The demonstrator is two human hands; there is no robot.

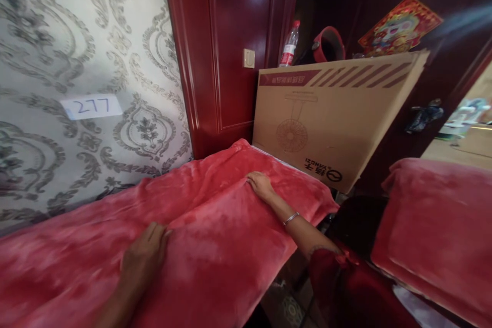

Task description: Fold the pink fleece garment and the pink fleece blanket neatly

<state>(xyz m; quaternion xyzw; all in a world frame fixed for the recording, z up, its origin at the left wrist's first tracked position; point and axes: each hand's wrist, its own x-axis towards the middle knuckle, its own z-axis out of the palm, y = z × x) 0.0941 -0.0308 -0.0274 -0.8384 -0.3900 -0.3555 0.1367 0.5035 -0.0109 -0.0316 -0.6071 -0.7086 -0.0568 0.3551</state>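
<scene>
Two flat hands press a red blanket (215,225) beside patterned wallpaper (77,36).

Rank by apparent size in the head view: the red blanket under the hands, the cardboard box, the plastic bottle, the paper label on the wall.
1. red blanket, though nearness to the camera inflates it
2. cardboard box
3. paper label and plastic bottle: look alike, unranked

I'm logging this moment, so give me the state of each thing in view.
Red blanket: spread flat, slightly wrinkled.
Left hand: palm down on the blanket.
Right hand: fingers pressing the blanket.
Cardboard box: closed, leaning tilted.
Plastic bottle: upright, capped.
Paper label: stuck to the wallpaper.
</scene>
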